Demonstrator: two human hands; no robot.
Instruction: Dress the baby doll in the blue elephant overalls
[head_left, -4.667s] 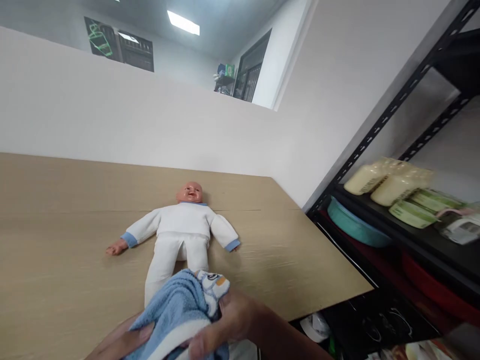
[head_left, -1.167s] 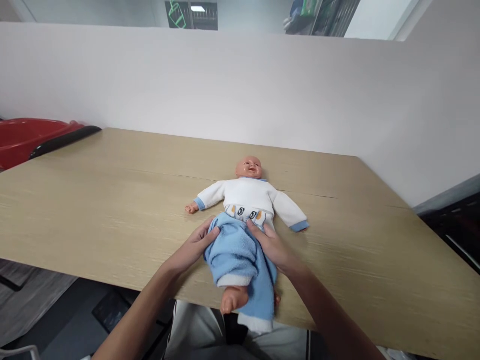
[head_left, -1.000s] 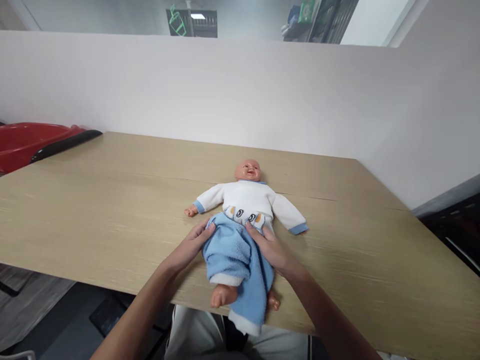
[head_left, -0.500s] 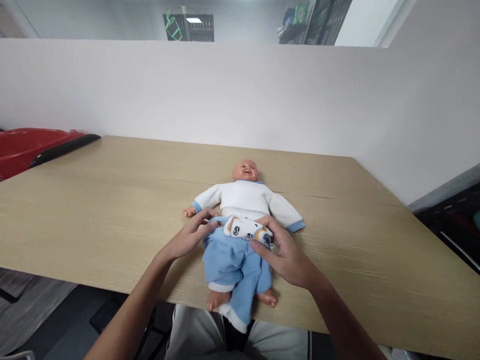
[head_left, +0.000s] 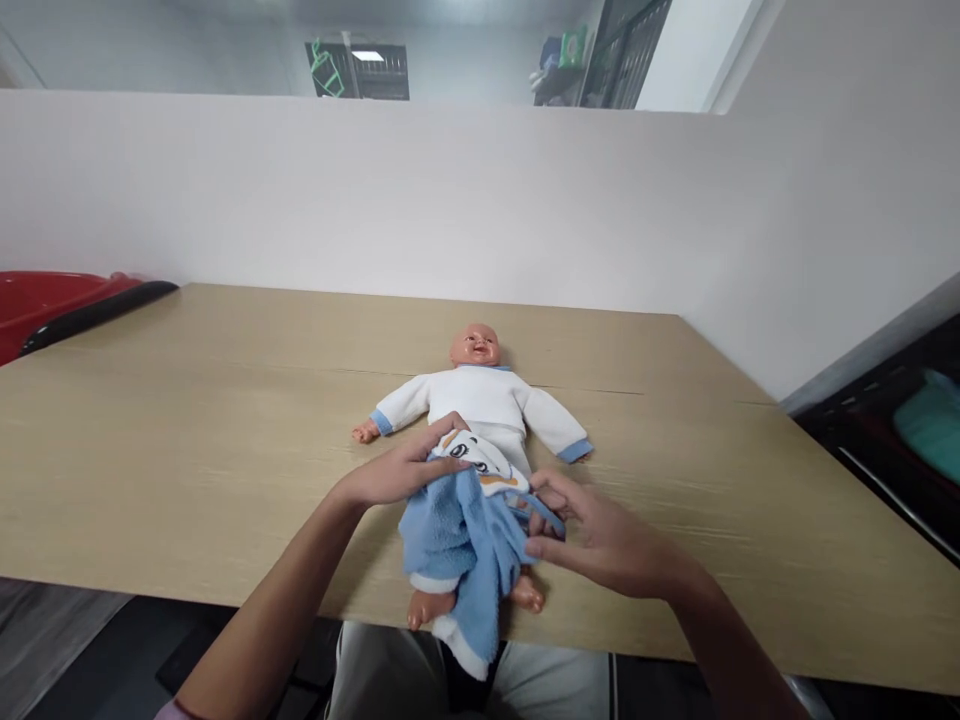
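Note:
A baby doll (head_left: pixel 478 345) lies on its back on the table, head toward the wall and arms spread. It wears a white long-sleeved top (head_left: pixel 476 396) with blue cuffs. Blue fleece pants (head_left: pixel 442 525) with a white cartoon-face patch cover its lower body, and both bare feet show. One white-cuffed leg of the pants hangs between the feet past the table edge. My left hand (head_left: pixel 411 465) grips the waist beside the patch, thumb on top. My right hand (head_left: pixel 592 525) pinches the waistband at the right side and holds it stretched outward.
The wooden table (head_left: pixel 225 430) runs back to a white wall (head_left: pixel 337 200) with a window. A red tub (head_left: pixel 52 300) with a black rim stands at the left. Dark shelving with a teal item (head_left: pixel 930 425) is at the right. My legs (head_left: pixel 555 680) are under the front edge.
My right hand has moved right and down, drawing the pants' side outward. My left hand has shifted inward onto the patch edge. The patch now tilts, and more white top shows above the waist.

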